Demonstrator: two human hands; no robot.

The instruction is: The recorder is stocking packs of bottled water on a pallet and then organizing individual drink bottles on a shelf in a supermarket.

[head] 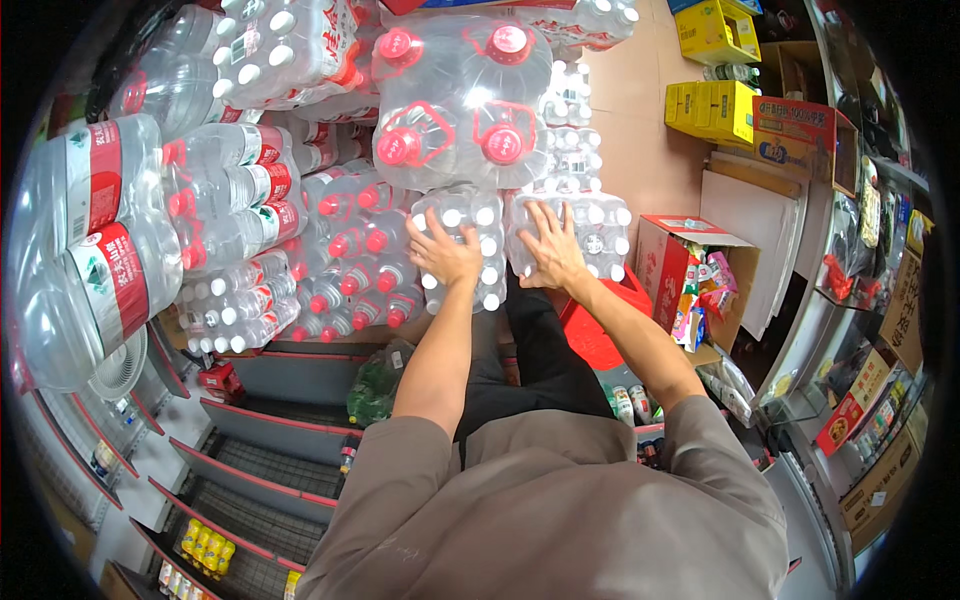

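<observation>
Two shrink-wrapped packs of white-capped water bottles stand side by side before me. My left hand (448, 251) lies with spread fingers on top of the left pack (480, 217). On the right pack (596, 229) rests my right hand (551, 244), fingers spread and thumb near its front edge. Just beyond both is a large pack of clear jugs with red caps and handles (465, 82). Left of my left hand are packs of red-capped bottles (364, 240). Further packs with white caps (574, 161) stand behind the right pack.
A red plastic stool (600, 330) and an open carton of snack packets (667, 277) are at the right. Large water bottles (112, 247) are stacked at far left, above grey shelves with red edges (255, 465). Yellow cartons (705, 112) stand at upper right.
</observation>
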